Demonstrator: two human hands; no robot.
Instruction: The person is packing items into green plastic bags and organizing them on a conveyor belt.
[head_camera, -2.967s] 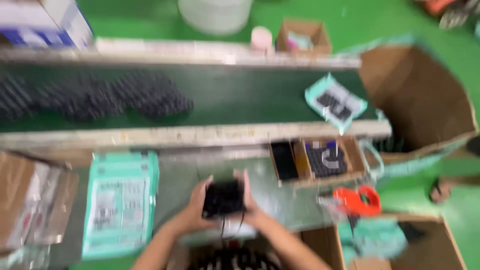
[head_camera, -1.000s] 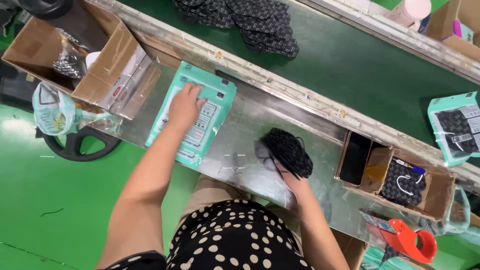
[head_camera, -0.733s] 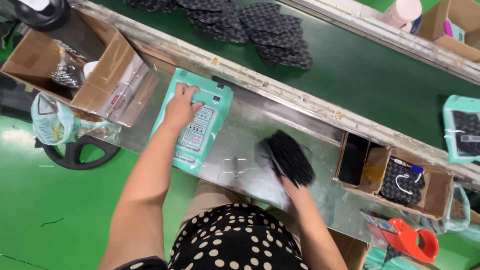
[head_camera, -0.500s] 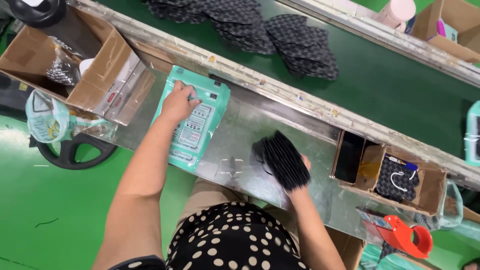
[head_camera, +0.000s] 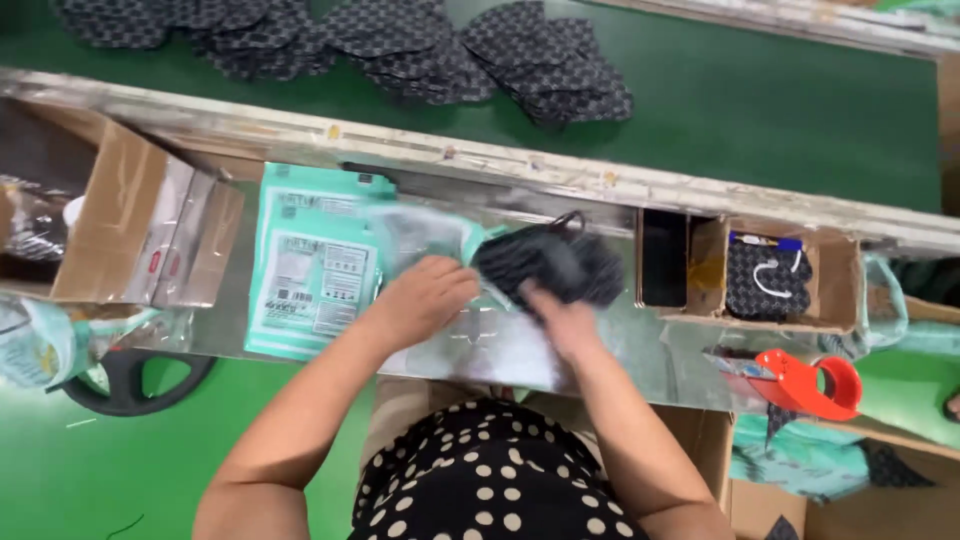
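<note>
Hands meet near the middle of the frame over a shiny metal surface (head_camera: 640, 350). The left hand (head_camera: 425, 298) pinches the edge of a clear-and-teal plastic bag (head_camera: 420, 235), fingers curled narrow on its thin film. The right hand (head_camera: 560, 320) presses down on a dark patterned pouch (head_camera: 550, 265) with a short cord loop at its top, fingers spread flat over it; whether they close around it cannot be told, as the picture blurs here. The pouch lies just right of the bag's mouth, touching it.

The pouch looks soft, light and floppy, likely to sag if lifted by a corner; a hold across its body or by the loop would seem steadiest. The bag looks slippery and limp, best taken at its open rim.

Left of the hands lies a stack of teal printed packets (head_camera: 315, 270), and further left an open cardboard box (head_camera: 140, 230). To the right stands a small cardboard tray (head_camera: 700, 270) holding another dark pouch, and lower right a red tape dispenser (head_camera: 805, 380). Along the top of the frame a green conveyor belt (head_camera: 780, 110) carries a heap of dark pouches (head_camera: 400, 45).
</note>
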